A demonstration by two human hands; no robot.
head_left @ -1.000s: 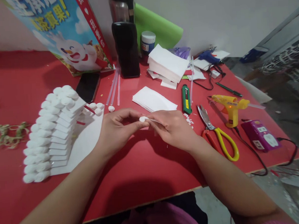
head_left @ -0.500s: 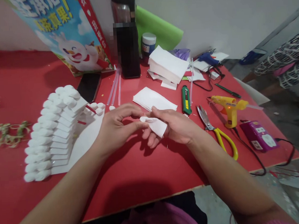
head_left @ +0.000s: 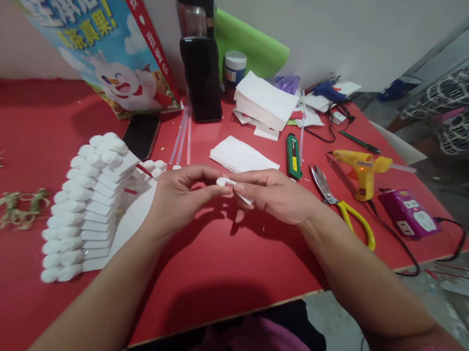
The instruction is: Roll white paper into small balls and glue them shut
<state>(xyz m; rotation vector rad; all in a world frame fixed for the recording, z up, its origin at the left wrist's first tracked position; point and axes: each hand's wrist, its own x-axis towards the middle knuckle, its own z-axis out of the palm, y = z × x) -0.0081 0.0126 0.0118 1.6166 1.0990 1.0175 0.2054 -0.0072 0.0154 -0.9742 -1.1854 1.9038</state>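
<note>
A small white paper strip [head_left: 226, 182], its left end rolled into a tight coil, is held between my two hands above the red table. My left hand [head_left: 188, 191] pinches the coiled end between thumb and fingers. On the other side, my right hand [head_left: 272, 192] grips the loose end, its thumb on top and most of the strip hidden under it. Just behind my hands lies a stack of white paper pieces [head_left: 243, 154]. To the left stands a curved white stepped model [head_left: 98, 214] edged with rows of white rolled pieces [head_left: 64, 231].
At right are scissors [head_left: 338, 204] with yellow handles, a green cutter knife [head_left: 293, 156], a yellow glue gun [head_left: 358, 169] and a purple box [head_left: 409, 213]. Behind stand an upright phone [head_left: 202, 80] and a printed bag [head_left: 122, 61]. A person's patterned clothing [head_left: 446, 104] shows far right.
My right hand has turned over from under the strip, so its thumb and fingers now close on it. The flat part of the strip, broadly visible before, is now mostly covered.
</note>
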